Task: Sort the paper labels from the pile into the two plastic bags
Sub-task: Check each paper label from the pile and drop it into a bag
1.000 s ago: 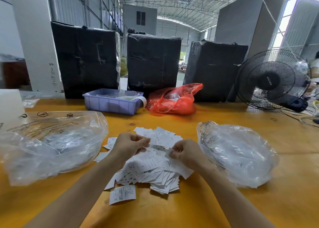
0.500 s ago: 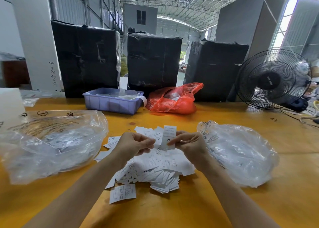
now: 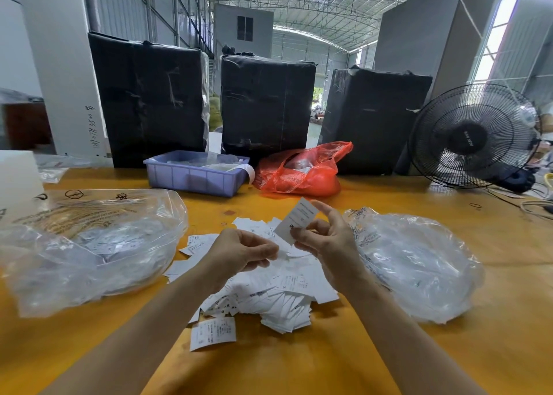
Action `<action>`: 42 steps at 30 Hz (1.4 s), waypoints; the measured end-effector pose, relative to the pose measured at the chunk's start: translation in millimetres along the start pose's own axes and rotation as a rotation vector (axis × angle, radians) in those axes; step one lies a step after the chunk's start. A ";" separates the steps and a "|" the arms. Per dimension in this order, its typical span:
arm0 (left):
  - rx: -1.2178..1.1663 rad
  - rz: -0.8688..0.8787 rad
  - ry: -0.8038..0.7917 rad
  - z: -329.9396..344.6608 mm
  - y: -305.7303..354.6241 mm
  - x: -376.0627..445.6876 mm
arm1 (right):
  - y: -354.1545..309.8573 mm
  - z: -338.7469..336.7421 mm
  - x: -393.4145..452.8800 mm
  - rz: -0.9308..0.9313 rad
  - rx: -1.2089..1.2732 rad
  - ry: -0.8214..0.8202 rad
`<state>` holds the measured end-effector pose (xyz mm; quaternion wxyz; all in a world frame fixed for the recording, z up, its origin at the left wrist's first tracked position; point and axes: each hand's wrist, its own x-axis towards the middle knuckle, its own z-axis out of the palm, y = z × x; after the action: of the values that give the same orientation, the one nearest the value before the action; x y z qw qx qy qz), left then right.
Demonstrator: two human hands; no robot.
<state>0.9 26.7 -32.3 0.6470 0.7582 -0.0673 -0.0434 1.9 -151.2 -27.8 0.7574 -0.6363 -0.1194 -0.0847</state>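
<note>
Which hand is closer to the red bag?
The right hand. It is raised above the label pile, holding up one label, almost straight in front of the red bag. The left hand sits lower and further to the left, over the pile.

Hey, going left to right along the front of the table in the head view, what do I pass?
Left clear bag → left hand → held label → right hand → right clear bag.
</note>
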 end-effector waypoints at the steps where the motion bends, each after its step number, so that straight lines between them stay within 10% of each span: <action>1: -0.003 0.000 -0.002 0.8 0.3 -0.4 | -1.8 1.9 -0.6 0.020 0.049 -0.003; 42: -0.122 -0.047 0.004 -1.4 8.7 -3.9 | 2.6 3.8 -0.6 0.213 -0.093 -0.111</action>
<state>-3.1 27.3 -23.6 0.6911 0.7188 -0.0452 -0.0610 1.8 -147.0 -29.7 0.7239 -0.6836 -0.0890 0.0261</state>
